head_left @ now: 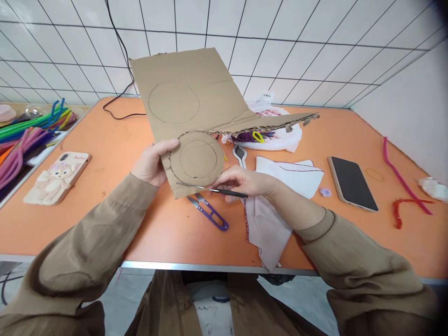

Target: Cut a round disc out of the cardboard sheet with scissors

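My left hand grips the left edge of a brown cardboard sheet, thumb on its front face. Two pencilled rings surround one another on the near disc-shaped part, whose upper and right rim is cut free. Another drawn circle lies higher up on the sheet. In my right hand are black-handled scissors, seen edge-on, their blades pointing left along the disc's lower edge. A partly cut strip sticks out to the right. Below, purple thread snips rest on the table.
On the orange table lie white cloth with red stitching, a dark-screened phone, a phone case and red pipe cleaners. Behind the strip sits a white plastic bag. Colourful pipe cleaners fill the left side.
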`<act>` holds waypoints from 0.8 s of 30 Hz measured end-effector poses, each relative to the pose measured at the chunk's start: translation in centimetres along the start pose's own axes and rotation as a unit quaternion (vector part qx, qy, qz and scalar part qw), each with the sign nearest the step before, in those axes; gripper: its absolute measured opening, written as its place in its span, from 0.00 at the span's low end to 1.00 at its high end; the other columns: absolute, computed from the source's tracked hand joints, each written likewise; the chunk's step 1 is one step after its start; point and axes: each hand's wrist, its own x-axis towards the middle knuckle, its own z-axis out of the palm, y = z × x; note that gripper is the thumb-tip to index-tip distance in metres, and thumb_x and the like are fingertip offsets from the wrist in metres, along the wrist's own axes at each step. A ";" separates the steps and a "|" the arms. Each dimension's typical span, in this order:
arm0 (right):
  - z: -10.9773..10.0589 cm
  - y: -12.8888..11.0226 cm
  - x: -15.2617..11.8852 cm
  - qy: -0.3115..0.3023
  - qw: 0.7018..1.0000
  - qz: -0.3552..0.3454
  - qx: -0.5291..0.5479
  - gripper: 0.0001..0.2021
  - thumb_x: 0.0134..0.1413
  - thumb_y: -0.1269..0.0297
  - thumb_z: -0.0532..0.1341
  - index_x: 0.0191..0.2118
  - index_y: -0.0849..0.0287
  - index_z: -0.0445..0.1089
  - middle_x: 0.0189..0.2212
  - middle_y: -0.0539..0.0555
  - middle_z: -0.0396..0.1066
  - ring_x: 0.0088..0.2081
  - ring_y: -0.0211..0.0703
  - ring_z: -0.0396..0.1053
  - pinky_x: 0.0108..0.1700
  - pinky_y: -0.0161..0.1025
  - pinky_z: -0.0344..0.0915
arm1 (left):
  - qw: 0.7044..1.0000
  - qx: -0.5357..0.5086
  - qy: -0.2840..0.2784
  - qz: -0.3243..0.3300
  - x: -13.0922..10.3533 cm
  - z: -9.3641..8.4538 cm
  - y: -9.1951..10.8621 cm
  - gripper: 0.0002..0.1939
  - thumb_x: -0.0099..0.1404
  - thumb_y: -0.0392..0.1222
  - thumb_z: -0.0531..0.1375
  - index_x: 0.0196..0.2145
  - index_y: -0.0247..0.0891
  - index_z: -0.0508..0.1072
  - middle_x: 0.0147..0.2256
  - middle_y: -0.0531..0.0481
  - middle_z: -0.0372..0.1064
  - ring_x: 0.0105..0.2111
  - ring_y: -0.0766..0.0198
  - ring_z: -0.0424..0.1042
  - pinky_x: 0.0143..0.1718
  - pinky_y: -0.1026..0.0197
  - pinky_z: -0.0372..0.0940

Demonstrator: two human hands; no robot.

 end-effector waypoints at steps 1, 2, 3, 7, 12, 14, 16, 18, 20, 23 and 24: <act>0.0 0.0 0.0 -0.007 1.000 0.001 -0.002 0.24 0.40 0.56 0.73 0.42 0.67 0.76 0.30 0.52 0.73 0.26 0.32 0.64 0.29 0.32 0.63 | 1.000 0.010 -0.005 -0.008 0.2 -0.3 0.3 0.09 0.53 0.37 0.65 0.33 0.31 0.78 0.38 0.40 0.79 0.51 0.43 0.73 0.54 0.46 0.68; 0.0 0.1 0.1 -0.014 1.000 0.005 0.000 0.24 0.40 0.56 0.74 0.42 0.67 0.76 0.31 0.53 0.74 0.27 0.31 0.64 0.30 0.31 0.63 | 1.000 0.025 -0.012 -0.007 0.3 -0.6 0.5 0.10 0.52 0.36 0.66 0.35 0.31 0.79 0.40 0.40 0.79 0.52 0.43 0.72 0.55 0.47 0.68; 0.1 0.1 0.1 -0.021 1.000 0.008 0.006 0.24 0.40 0.56 0.73 0.42 0.66 0.76 0.33 0.54 0.74 0.27 0.32 0.65 0.30 0.31 0.63 | 0.999 0.036 -0.015 0.008 0.5 -0.8 0.7 0.12 0.52 0.34 0.66 0.37 0.32 0.79 0.41 0.41 0.79 0.52 0.44 0.72 0.56 0.47 0.67; 0.0 0.0 0.2 -0.044 0.997 -0.002 0.059 0.23 0.42 0.54 0.73 0.42 0.65 0.75 0.36 0.56 0.75 0.31 0.35 0.68 0.32 0.32 0.64 | 0.997 0.035 -0.009 0.074 0.9 -0.9 0.5 0.20 0.49 0.32 0.67 0.43 0.33 0.78 0.42 0.42 0.78 0.51 0.44 0.73 0.55 0.45 0.68; 0.3 -0.2 0.3 -0.060 0.992 -0.029 0.110 0.21 0.44 0.55 0.72 0.43 0.63 0.76 0.38 0.56 0.74 0.40 0.40 0.71 0.40 0.34 0.67 | 0.995 0.029 0.004 0.093 0.8 -0.5 -0.1 0.21 0.49 0.32 0.67 0.44 0.34 0.78 0.41 0.42 0.78 0.51 0.44 0.73 0.54 0.45 0.69; 0.5 0.0 0.4 -0.077 0.990 -0.028 0.118 0.22 0.45 0.54 0.72 0.43 0.63 0.76 0.40 0.57 0.74 0.41 0.41 0.71 0.44 0.35 0.67 | 0.995 0.036 0.005 0.094 0.7 -0.4 -0.3 0.20 0.49 0.33 0.67 0.43 0.33 0.78 0.41 0.41 0.78 0.50 0.44 0.73 0.54 0.45 0.69; 0.7 0.2 0.5 -0.088 0.988 -0.020 0.125 0.21 0.46 0.54 0.71 0.43 0.64 0.76 0.40 0.57 0.74 0.39 0.40 0.71 0.43 0.36 0.67 | 0.994 0.045 0.009 0.099 0.6 -0.4 -0.5 0.20 0.50 0.33 0.67 0.43 0.34 0.78 0.40 0.42 0.79 0.50 0.44 0.73 0.54 0.44 0.68; 0.8 0.4 0.5 -0.089 0.987 -0.010 0.132 0.21 0.46 0.53 0.71 0.43 0.64 0.76 0.39 0.57 0.74 0.35 0.38 0.70 0.39 0.34 0.67 | 0.993 0.048 0.013 0.108 0.5 -0.4 -0.7 0.21 0.50 0.33 0.68 0.44 0.34 0.78 0.41 0.43 0.79 0.51 0.44 0.73 0.55 0.44 0.67; 0.9 0.6 0.4 -0.087 0.988 -0.002 0.127 0.22 0.46 0.52 0.70 0.42 0.64 0.76 0.38 0.56 0.73 0.32 0.36 0.69 0.34 0.32 0.66 | 0.992 0.047 0.014 0.114 0.4 -0.3 -0.7 0.23 0.49 0.33 0.68 0.46 0.34 0.77 0.41 0.43 0.78 0.51 0.43 0.73 0.56 0.44 0.67; 0.8 0.5 0.3 -0.086 0.991 0.017 0.101 0.23 0.45 0.50 0.70 0.42 0.64 0.77 0.36 0.56 0.72 0.29 0.34 0.66 0.30 0.30 0.64 | 0.992 0.044 0.014 0.118 0.3 0.0 -0.7 0.23 0.49 0.33 0.68 0.46 0.33 0.77 0.41 0.42 0.79 0.51 0.42 0.73 0.55 0.43 0.67; 0.7 0.5 0.3 -0.086 0.992 0.021 0.094 0.23 0.45 0.50 0.70 0.41 0.64 0.77 0.35 0.55 0.72 0.28 0.33 0.65 0.29 0.30 0.64 | 0.992 0.043 0.015 0.120 0.2 0.0 -0.7 0.23 0.48 0.33 0.68 0.45 0.33 0.77 0.40 0.43 0.79 0.51 0.42 0.73 0.55 0.43 0.67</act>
